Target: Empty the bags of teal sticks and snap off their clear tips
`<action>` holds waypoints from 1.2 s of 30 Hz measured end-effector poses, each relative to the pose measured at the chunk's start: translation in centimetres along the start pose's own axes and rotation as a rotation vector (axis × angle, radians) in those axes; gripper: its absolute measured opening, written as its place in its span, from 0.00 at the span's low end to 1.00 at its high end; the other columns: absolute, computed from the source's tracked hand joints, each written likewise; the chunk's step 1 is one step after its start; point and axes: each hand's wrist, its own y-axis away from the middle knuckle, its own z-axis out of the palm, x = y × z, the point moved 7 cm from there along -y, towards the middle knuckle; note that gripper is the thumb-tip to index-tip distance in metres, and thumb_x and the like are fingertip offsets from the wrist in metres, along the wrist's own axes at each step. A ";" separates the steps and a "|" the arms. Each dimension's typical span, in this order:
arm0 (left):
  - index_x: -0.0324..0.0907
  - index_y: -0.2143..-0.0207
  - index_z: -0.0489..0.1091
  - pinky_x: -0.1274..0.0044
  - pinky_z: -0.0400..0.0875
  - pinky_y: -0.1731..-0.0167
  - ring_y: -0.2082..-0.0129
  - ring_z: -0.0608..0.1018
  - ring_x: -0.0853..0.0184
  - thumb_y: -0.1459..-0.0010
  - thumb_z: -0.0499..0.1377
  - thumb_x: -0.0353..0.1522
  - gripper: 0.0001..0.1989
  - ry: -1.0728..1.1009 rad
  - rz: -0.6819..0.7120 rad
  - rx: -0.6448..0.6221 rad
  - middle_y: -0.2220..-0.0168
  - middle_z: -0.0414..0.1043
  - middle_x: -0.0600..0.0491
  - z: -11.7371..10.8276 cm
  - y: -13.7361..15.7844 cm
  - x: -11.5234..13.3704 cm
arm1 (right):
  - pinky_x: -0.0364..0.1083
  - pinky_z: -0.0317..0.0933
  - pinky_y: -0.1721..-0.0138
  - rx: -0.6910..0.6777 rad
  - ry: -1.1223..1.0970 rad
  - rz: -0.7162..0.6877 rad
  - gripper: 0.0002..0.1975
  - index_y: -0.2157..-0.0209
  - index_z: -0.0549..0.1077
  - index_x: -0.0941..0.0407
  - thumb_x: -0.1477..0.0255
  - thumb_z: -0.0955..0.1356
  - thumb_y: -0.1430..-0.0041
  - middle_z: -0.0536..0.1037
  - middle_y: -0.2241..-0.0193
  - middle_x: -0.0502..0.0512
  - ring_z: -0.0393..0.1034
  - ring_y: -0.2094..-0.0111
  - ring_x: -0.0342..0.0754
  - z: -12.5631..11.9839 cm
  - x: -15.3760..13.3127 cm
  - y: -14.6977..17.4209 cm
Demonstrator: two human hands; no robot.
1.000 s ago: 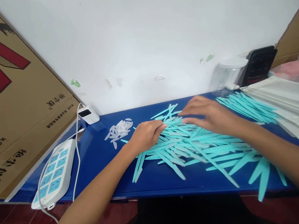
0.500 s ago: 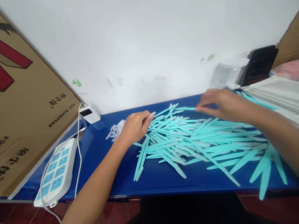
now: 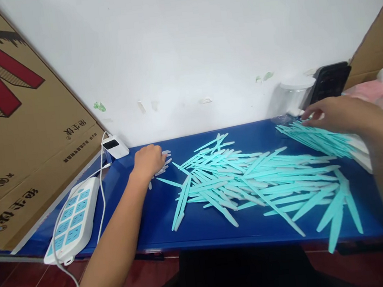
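My left hand (image 3: 148, 161) is over a small pile of short translucent caps (image 3: 163, 165); its fingers are curled down, and what they hold, if anything, is hidden. At the right, my right hand (image 3: 329, 114) hovers at the back edge of a neat pile of slim turquoise sticks (image 3: 318, 138). Its thumb and fingers are slightly apart, with no stick visible between them. Between the hands lies a larger, loose heap of slim turquoise sticks with pale ends (image 3: 223, 181), pointing in various directions and touched by neither hand.
The blue tabletop (image 3: 153, 231) meets a white wall. To the left are a power strip (image 3: 72, 221), a white device with a small screen (image 3: 116, 146), cables and a large carton (image 3: 33, 147). At back right stand a clear jar (image 3: 293, 95) and a dark phone-like object (image 3: 331, 80).
My left hand has moved left from the heap onto the caps. My right hand has carried its turquoise stick to the right-hand pile, and the stick is no longer seen in its fingers.
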 end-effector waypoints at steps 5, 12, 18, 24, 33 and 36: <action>0.41 0.51 0.78 0.67 0.73 0.58 0.52 0.81 0.51 0.28 0.52 0.42 0.19 0.075 0.156 0.110 0.53 0.79 0.41 -0.8 0.8 3.1 | 0.49 0.67 0.62 -0.505 -0.264 -0.327 0.22 0.50 0.85 0.51 0.57 0.77 0.43 0.83 0.52 0.64 0.76 0.60 0.54 3.5 -10.0 3.3; 0.41 0.51 0.76 0.72 0.67 0.66 0.59 0.80 0.57 0.26 0.53 0.41 0.16 0.160 0.309 0.201 0.57 0.79 0.45 -1.9 2.2 6.5 | 0.47 0.68 0.67 -0.583 -0.262 -0.454 0.21 0.53 0.83 0.50 0.51 0.73 0.39 0.82 0.60 0.59 0.76 0.64 0.52 5.9 -13.9 4.8; 0.42 0.53 0.76 0.72 0.65 0.68 0.63 0.79 0.59 0.26 0.53 0.40 0.15 0.237 0.361 0.212 0.60 0.79 0.46 -2.3 2.8 7.6 | 0.45 0.57 0.73 -0.492 -0.211 -0.422 0.24 0.66 0.80 0.54 0.47 0.69 0.38 0.78 0.72 0.55 0.68 0.74 0.47 5.9 -14.8 4.6; 0.42 0.55 0.77 0.73 0.63 0.69 0.66 0.78 0.61 0.27 0.54 0.40 0.14 0.350 0.381 0.250 0.63 0.79 0.47 -2.7 2.9 7.7 | 0.46 0.56 0.71 -0.380 -0.245 -0.383 0.30 0.70 0.77 0.54 0.40 0.67 0.39 0.76 0.75 0.54 0.66 0.74 0.47 4.1 -13.7 3.7; 0.42 0.59 0.78 0.75 0.64 0.70 0.72 0.75 0.66 0.28 0.56 0.43 0.17 0.779 0.500 0.236 0.71 0.77 0.52 -2.8 3.9 9.8 | 0.46 0.61 0.73 -0.256 -0.971 -0.095 0.26 0.67 0.76 0.54 0.45 0.77 0.46 0.72 0.78 0.49 0.64 0.77 0.43 2.1 -15.5 4.2; 0.41 0.59 0.78 0.76 0.67 0.69 0.70 0.76 0.67 0.26 0.53 0.47 0.22 1.046 0.586 0.108 0.68 0.79 0.51 -2.9 5.3 12.0 | 0.47 0.68 0.71 -0.268 -1.158 -0.023 0.27 0.63 0.79 0.56 0.46 0.79 0.49 0.78 0.75 0.52 0.71 0.76 0.44 3.8 -17.5 5.2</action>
